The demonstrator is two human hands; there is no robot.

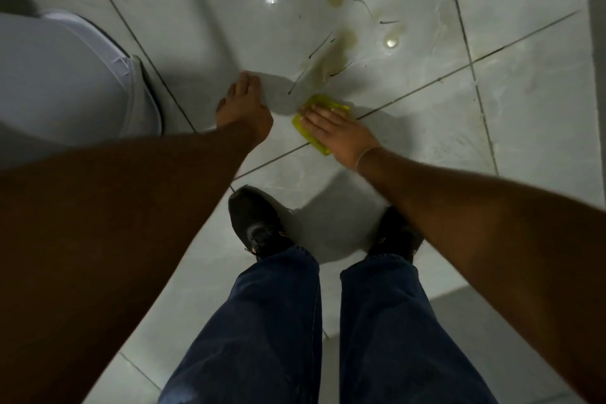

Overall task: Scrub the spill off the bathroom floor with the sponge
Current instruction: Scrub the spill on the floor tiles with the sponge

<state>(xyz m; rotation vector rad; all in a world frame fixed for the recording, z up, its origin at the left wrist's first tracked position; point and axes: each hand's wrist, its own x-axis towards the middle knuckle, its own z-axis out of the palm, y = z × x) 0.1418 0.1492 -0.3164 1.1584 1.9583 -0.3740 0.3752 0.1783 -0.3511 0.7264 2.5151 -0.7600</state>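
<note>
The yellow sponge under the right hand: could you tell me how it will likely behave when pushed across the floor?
The sponge probably flexes, lying flat beneath the right hand. On the glossy wet floor it likely glides easily.

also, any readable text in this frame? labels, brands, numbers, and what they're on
None legible.
Yellow rectangular sponge under the right hand: no print visible.
Black lace-up shoes: small orange marks, too blurred to read.
White rounded toilet: no marking visible.
Glossy pale floor tiles: only yellowish spill stains, no text.
</note>
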